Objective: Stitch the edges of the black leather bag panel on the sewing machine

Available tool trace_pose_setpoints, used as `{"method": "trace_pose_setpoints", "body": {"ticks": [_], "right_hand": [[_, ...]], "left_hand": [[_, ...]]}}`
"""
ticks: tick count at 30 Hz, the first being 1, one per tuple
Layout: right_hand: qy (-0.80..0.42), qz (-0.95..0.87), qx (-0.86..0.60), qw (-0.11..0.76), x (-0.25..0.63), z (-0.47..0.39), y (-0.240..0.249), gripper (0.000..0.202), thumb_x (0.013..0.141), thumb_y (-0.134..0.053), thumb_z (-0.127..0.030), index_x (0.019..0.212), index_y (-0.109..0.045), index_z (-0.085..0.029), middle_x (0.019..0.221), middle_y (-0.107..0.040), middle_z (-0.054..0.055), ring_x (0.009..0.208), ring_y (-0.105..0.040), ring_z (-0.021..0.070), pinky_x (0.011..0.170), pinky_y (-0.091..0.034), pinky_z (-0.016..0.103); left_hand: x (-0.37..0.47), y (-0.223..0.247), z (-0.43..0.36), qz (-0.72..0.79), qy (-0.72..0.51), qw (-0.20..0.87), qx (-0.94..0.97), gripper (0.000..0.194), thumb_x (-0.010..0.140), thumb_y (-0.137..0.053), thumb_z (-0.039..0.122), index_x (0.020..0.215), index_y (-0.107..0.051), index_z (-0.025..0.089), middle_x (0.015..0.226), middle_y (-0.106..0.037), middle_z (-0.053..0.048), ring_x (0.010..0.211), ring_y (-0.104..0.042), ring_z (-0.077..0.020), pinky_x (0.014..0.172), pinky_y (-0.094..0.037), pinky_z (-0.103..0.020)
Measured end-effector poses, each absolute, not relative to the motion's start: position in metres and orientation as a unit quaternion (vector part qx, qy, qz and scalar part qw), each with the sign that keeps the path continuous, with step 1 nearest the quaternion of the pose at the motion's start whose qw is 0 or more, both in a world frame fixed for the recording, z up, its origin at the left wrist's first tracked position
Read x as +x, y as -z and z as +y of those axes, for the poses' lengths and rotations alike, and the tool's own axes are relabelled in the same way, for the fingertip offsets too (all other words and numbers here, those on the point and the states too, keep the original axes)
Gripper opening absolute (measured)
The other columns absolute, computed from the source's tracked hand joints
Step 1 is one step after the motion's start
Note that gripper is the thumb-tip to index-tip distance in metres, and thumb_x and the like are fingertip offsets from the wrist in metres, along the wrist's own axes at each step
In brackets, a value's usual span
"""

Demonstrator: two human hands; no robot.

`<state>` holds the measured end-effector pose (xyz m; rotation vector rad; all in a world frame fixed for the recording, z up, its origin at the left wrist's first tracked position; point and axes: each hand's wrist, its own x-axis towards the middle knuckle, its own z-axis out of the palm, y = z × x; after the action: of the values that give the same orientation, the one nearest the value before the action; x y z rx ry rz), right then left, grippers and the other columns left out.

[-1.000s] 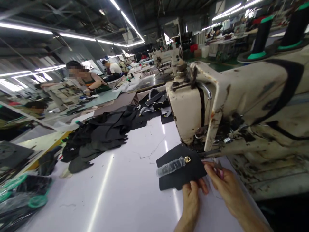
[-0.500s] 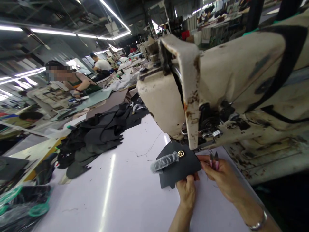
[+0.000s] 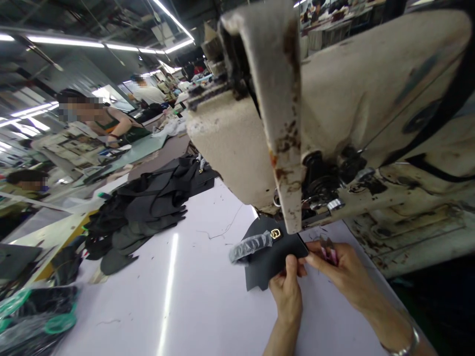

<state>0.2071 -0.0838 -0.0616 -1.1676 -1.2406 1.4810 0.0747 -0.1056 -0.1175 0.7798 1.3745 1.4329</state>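
We hold the flat dark grey leather panel (image 3: pixel 272 259) at the near edge of the glossy white surface (image 3: pixel 193 296), directly below the head of the worn cream industrial sewing machine (image 3: pixel 334 113). Our left hand (image 3: pixel 287 291) is clamped on the panel's lower edge, thumb on top. Our right hand (image 3: pixel 339 269) is closed around a small pair of pink-handled thread snips (image 3: pixel 328 249), with the fingertips touching the panel's right corner.

We judge the work to be at the trimming stage: the small gold metal buckle (image 3: pixel 275 234) is already fixed to the panel, and its strap is still wrapped in clear plastic film (image 3: pixel 250 246). We cannot tell whether any thread end remains to be cut.

The panel is matt, smooth and unwrinkled, with an irregular cut outline. A heap of similar dark cut pieces (image 3: pixel 148 207) lies well apart to the left.
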Motion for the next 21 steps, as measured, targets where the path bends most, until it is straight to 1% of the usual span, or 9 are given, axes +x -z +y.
{"method": "trace_pose_setpoints", "body": {"ticks": [4,7,10,12,15,18,21], "right_hand": [[-0.585,-0.507,-0.488,0.402,0.209,-0.088,0.057,0.030,0.094,-0.063,-0.041,0.075,-0.069,-0.018,0.066,-0.058,-0.001,0.065,-0.049,0.0145,0.063,-0.036,0.028],[-0.556,-0.502,-0.526,0.404,0.209,-0.090,0.058,0.027,0.090,-0.067,-0.042,0.078,-0.073,-0.019,0.062,-0.053,-0.002,0.061,-0.044,0.0142,0.059,-0.033,0.028],[-0.549,-0.497,-0.535,0.407,0.209,-0.092,0.060,0.025,0.088,-0.070,-0.043,0.087,-0.080,-0.020,0.066,-0.060,0.000,0.064,-0.049,0.0161,0.059,-0.037,0.028],[-0.552,-0.483,-0.539,0.414,0.208,-0.092,0.059,0.025,0.085,-0.072,-0.042,0.089,-0.082,-0.019,0.067,-0.065,0.002,0.065,-0.054,0.0182,0.058,-0.040,0.029],[-0.555,-0.465,-0.545,0.423,0.207,-0.091,0.055,0.024,0.079,-0.076,-0.041,0.087,-0.083,-0.019,0.064,-0.066,0.003,0.064,-0.058,0.0203,0.056,-0.042,0.028],[-0.556,-0.463,-0.545,0.422,0.207,-0.091,0.054,0.022,0.077,-0.078,-0.040,0.085,-0.084,-0.020,0.061,-0.066,0.003,0.062,-0.059,0.0202,0.053,-0.042,0.028],[-0.539,-0.450,-0.555,0.446,0.205,-0.091,0.054,0.020,0.075,-0.081,-0.040,0.078,-0.082,-0.020,0.058,-0.065,0.002,0.059,-0.058,0.0193,0.052,-0.041,0.027]], "left_hand": [[0.076,0.114,-0.110,0.553,-0.605,0.488,0.302,0.050,0.094,-0.066,0.052,0.059,-0.058,0.016,0.057,-0.052,0.001,0.057,-0.046,-0.0124,0.061,-0.038,-0.027],[0.076,0.111,-0.111,0.557,-0.603,0.484,0.303,0.051,0.094,-0.067,0.049,0.057,-0.053,0.017,0.057,-0.050,0.002,0.058,-0.045,-0.0120,0.062,-0.037,-0.028],[0.076,0.108,-0.111,0.555,-0.603,0.485,0.303,0.053,0.094,-0.068,0.049,0.055,-0.049,0.018,0.056,-0.048,0.003,0.057,-0.043,-0.0113,0.061,-0.036,-0.027],[0.077,0.106,-0.110,0.555,-0.604,0.486,0.301,0.052,0.093,-0.069,0.050,0.056,-0.049,0.018,0.055,-0.047,0.003,0.056,-0.042,-0.0108,0.059,-0.034,-0.027],[0.076,0.105,-0.111,0.554,-0.606,0.491,0.292,0.050,0.091,-0.071,0.050,0.060,-0.050,0.018,0.055,-0.046,0.004,0.056,-0.040,-0.0102,0.058,-0.033,-0.026],[0.074,0.105,-0.113,0.552,-0.599,0.504,0.286,0.048,0.090,-0.072,0.050,0.062,-0.051,0.018,0.057,-0.046,0.004,0.056,-0.039,-0.0099,0.058,-0.033,-0.026],[0.074,0.105,-0.113,0.552,-0.593,0.516,0.278,0.050,0.091,-0.072,0.050,0.060,-0.050,0.017,0.057,-0.045,0.005,0.057,-0.039,-0.0094,0.058,-0.033,-0.025]]}}
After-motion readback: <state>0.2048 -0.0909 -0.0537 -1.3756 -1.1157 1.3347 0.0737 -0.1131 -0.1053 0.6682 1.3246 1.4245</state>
